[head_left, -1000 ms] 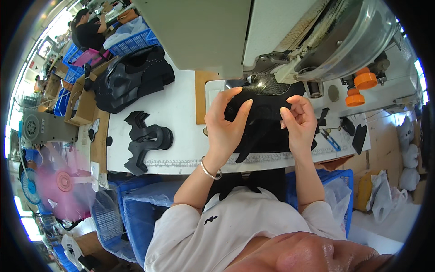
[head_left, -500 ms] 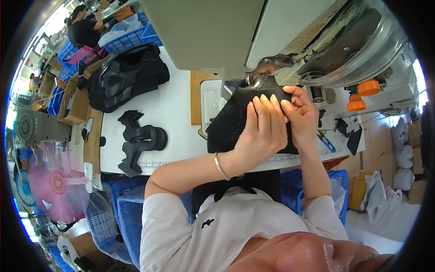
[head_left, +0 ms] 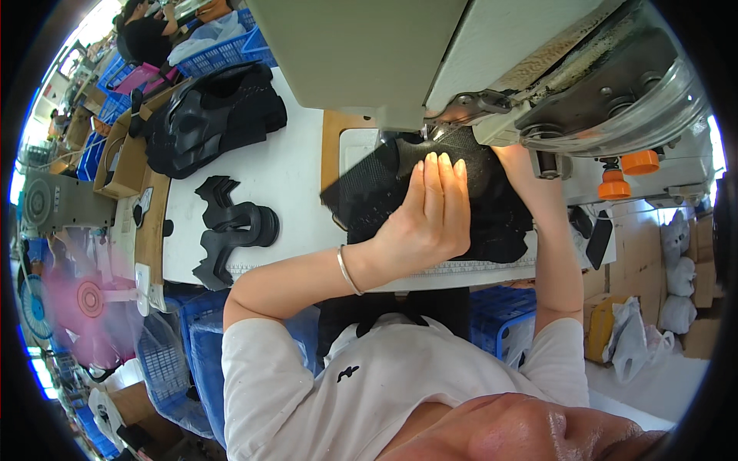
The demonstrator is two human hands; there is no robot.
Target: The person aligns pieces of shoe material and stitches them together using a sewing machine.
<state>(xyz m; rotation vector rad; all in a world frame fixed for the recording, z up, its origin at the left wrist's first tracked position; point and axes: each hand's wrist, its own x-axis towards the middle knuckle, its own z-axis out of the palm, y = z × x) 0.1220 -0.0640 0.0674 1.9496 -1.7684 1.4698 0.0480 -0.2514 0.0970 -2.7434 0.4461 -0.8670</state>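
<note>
A black mesh fabric piece (head_left: 384,188) lies spread on the bed of a sewing machine (head_left: 361,54), its upper edge near the needle area. My left hand (head_left: 434,211) rests on it with fingers stretched out side by side, pressing from above. On the piece's right side, my right hand (head_left: 516,157) reaches in under the machine's arm. Its fingers are hidden there by the machine. To the left on the white table is a stack of curved black cut pieces (head_left: 238,230), with a pile of larger black molded pieces (head_left: 215,123) behind it.
Orange knobs (head_left: 626,173) stick out from the machine on the right. A dark flat object (head_left: 599,240) lies at the table's right end. Blue crates (head_left: 503,323) stand below the front edge. At far left a pink fan (head_left: 91,300) spins; a seated person (head_left: 146,34) works behind.
The fabric piece has turned and spread out to both sides. My right hand has moved from beside my left fingers up and right, under the machine's arm. My left hand has shifted slightly left.
</note>
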